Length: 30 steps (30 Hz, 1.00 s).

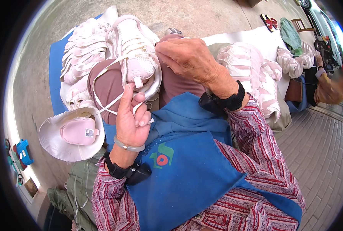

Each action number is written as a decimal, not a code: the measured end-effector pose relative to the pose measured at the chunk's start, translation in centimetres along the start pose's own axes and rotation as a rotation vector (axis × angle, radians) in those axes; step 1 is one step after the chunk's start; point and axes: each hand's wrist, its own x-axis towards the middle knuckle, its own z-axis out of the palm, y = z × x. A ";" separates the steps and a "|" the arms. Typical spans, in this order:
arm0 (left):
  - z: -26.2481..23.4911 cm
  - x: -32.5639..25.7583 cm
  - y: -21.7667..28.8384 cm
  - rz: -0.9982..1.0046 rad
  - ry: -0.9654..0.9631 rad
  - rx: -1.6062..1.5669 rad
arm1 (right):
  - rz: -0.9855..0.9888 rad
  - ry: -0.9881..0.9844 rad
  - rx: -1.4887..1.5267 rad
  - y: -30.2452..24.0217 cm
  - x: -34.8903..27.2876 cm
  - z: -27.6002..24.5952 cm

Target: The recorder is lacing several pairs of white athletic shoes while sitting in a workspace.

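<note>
Across my knees lies a white and pale pink shoe upper (140,36) with no sole visible, its tongue toward me. A cream shoelace (110,65) runs through some of its eyelets and hangs in a long loop to the left. My right hand (196,63) is closed in a pinch at the upper's right side, with a taut stretch of lace leading to its fingertips. Just below the tongue, my left hand (131,117) is turned palm up. Its index finger points at the tongue tab, while the other fingers curl around a lace end.
Left, several similar uppers (83,50) are stacked on a blue board (56,73); another upper (50,133) lies nearer. Bundled uppers (242,61) sit at my right. A blue apron (187,165) covers my lap. Far right, another person (329,88) sits near more bundles. Slippers (269,22) lie beyond.
</note>
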 end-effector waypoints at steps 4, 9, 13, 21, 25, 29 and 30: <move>-1.3 0.3 0.1 -0.007 -0.133 -0.099 | 0.050 -0.078 -0.002 0.0 -0.6 0.6; -0.1 1.3 0.6 -0.066 -0.212 -0.173 | 0.078 -0.086 0.013 0.1 -0.9 0.9; 0.0 2.6 -0.1 -0.017 -0.214 -0.106 | 0.088 -0.078 0.003 0.0 -1.1 0.7; 0.8 2.0 -0.2 0.229 -0.114 0.430 | 0.104 -0.113 0.031 0.5 -2.1 0.8; 0.9 2.7 0.3 0.133 -0.234 0.258 | 0.111 -0.079 0.157 -0.1 -2.6 0.5; 0.3 2.7 -0.5 0.234 -0.186 0.399 | 0.090 -0.009 0.124 -1.0 -2.4 -1.2; 0.1 2.6 -0.4 0.238 -0.192 0.410 | 0.074 -0.024 0.095 -1.2 -2.3 -1.5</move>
